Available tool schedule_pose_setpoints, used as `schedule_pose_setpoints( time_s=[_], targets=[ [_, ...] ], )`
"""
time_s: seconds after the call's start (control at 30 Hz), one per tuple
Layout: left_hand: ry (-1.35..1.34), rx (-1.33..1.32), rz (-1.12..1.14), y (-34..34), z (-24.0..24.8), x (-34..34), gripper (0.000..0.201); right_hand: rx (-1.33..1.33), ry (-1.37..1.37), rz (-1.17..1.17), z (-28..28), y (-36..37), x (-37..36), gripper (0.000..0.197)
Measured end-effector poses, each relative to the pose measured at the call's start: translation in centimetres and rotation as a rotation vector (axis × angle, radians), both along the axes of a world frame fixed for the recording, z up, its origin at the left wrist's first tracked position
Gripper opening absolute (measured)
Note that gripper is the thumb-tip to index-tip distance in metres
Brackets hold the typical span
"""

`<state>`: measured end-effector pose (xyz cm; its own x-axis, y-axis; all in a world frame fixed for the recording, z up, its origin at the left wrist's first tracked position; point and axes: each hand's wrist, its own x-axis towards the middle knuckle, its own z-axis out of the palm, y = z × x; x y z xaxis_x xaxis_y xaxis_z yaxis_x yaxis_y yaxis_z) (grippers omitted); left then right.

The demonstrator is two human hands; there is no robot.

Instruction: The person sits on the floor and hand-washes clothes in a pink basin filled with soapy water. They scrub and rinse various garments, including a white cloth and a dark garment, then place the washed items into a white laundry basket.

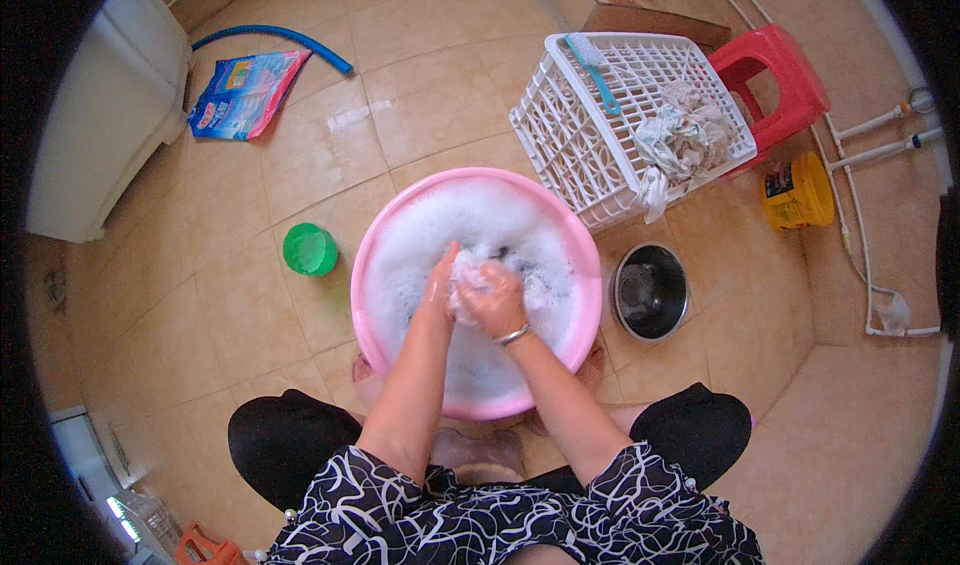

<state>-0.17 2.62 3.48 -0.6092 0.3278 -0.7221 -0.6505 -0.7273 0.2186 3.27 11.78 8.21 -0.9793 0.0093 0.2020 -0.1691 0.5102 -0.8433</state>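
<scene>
A round pink basin (pixel 591 295) full of white suds (pixel 420 230) stands on the floor between my knees. Over its middle, my left hand (pixel 441 283) and my right hand (pixel 494 300) press together around a wet, foamy white cloth (pixel 467 283). The fingers of both hands are closed on the cloth, the right one bunched over it from the side. A silver bangle circles my right wrist. Foam covers most of the water, and a few dark patches show through it close to the hands. What lies under the suds is hidden.
Right of the basin are a dark metal bowl (pixel 651 291) and a white plastic basket (pixel 575 155) bearing crumpled cloths (pixel 690 137) and a turquoise brush (pixel 594 73). Behind stand a red stool (pixel 785 70) and yellow bucket (pixel 800 193). A green cup (pixel 310 250) and detergent bag (pixel 245 95) lie left.
</scene>
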Motion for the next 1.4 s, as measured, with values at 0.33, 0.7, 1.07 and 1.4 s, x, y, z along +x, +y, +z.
schedule_pose_setpoints(
  time_s=[0.33, 0.7, 1.07, 1.4],
  targets=[
    [0.250, -0.217, -0.160, 1.5, 6.2, 1.1, 0.030, -0.456, -0.308, -0.138, -1.5, 2.9, -2.3, 0.053],
    [0.591, -0.189, -0.126, -0.2, 10.6, -0.7, 0.046, -0.895, -0.277, -0.387, 3.6, 2.4, -2.5, 0.025],
    [0.403, 0.560, 0.116, 0.8, 7.8, -0.4, 0.021, 0.482, 0.503, -0.012, 7.3, 0.7, -0.8, 0.036],
    [0.575, 0.033, -0.194, 0.2, 6.6, 0.3, 0.015, 0.393, 0.795, 0.513, 6.4, 2.8, -1.4, 0.033]
  ],
)
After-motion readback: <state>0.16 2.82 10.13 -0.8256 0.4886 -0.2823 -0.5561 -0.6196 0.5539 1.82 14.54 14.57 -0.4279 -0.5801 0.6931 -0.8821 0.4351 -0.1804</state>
